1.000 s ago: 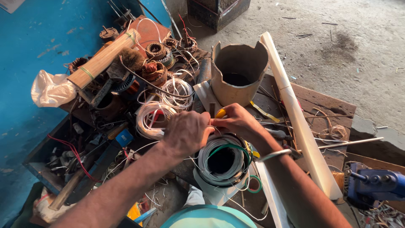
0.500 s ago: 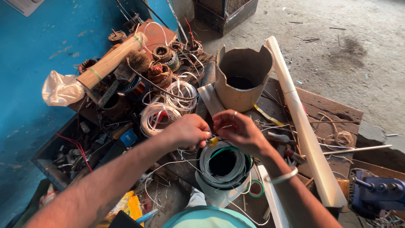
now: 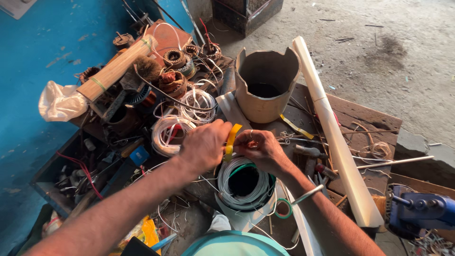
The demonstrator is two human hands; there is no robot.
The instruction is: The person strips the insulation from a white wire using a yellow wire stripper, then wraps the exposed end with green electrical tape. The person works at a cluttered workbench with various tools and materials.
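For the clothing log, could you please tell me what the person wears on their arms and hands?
Both forearms are bare, with no sleeves in view. The left hand has no glove, ring or band that shows. The right hand is also ungloved; a thin silver bangle circles the right forearm.

Two hands were seen over the bench [image 3: 360,114]: one left hand [image 3: 204,147] and one right hand [image 3: 263,150]. One strip of yellow tape [image 3: 231,140] was held between them. Three coils of white wire were counted: one [image 3: 244,182] beneath the hands, one [image 3: 168,132] to the left of them, and one [image 3: 196,104] behind that. One tan bucket [image 3: 265,83] with a notched rim was seen. One long white tube [image 3: 332,132] was laid along the right side. One wooden-handled brush [image 3: 118,68] was counted, one white plastic bag [image 3: 59,102], one blue power tool [image 3: 422,211], and one small green ring [image 3: 283,208]. Several copper-wound motor parts [image 3: 173,80] were seen; their exact number could not be told.
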